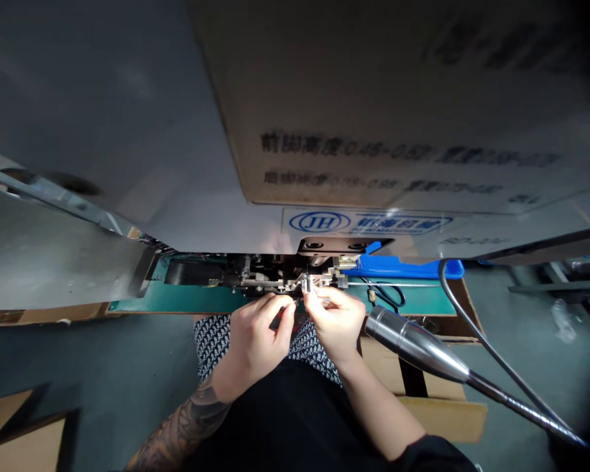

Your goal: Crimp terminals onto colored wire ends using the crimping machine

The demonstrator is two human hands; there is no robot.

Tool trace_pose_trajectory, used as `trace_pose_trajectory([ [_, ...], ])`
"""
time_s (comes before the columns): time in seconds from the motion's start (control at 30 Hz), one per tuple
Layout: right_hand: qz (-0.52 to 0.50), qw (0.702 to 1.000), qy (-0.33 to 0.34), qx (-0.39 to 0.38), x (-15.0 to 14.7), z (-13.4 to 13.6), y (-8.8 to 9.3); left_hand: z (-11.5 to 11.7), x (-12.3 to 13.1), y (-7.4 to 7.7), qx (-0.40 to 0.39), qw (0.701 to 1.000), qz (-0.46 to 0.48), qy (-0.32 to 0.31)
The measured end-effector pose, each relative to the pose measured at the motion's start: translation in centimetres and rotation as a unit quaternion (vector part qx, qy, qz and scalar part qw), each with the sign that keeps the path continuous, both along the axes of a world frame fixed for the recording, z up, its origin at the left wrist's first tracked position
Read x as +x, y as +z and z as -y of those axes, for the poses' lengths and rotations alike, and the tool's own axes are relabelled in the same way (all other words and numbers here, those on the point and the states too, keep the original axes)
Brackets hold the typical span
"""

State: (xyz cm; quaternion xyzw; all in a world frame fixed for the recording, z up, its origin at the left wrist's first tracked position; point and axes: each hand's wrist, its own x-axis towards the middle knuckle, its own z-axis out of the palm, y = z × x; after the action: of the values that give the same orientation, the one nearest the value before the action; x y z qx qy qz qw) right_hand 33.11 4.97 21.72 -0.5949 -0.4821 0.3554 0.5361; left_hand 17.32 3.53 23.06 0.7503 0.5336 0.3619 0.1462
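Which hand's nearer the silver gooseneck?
Right. The right hand is right beside the tip of the silver gooseneck; the left hand is farther away, on the right hand's other side.

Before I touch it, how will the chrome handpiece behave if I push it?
The chrome handpiece looks rigid and probably heavy for its size. Its polished surface may be slippery. On the thin dark shaft, it would likely swing.
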Motion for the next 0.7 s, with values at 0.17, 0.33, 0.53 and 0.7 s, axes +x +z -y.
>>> trace_pose_trajectory([
  [0.17,0.033,0.999,0.001,0.037,0.1,0.1,-0.3,0.0,-0.1,-0.4,0.017,1.0,0.001,0.007],
  [0.33,0.103,0.989,0.015,0.105,0.3,-0.1,-0.7,0.0,-0.4,-0.4,0.013,1.0,-0.001,0.001],
  [0.53,0.134,0.975,0.081,0.156,1.3,0.9,-1.6,0.1,-1.3,0.1,-0.052,0.995,0.044,-0.074],
  [0.7,0.082,0.982,0.07,0.158,1.3,2.7,-0.7,0.9,-1.6,1.2,-0.073,0.986,0.097,-0.113],
])
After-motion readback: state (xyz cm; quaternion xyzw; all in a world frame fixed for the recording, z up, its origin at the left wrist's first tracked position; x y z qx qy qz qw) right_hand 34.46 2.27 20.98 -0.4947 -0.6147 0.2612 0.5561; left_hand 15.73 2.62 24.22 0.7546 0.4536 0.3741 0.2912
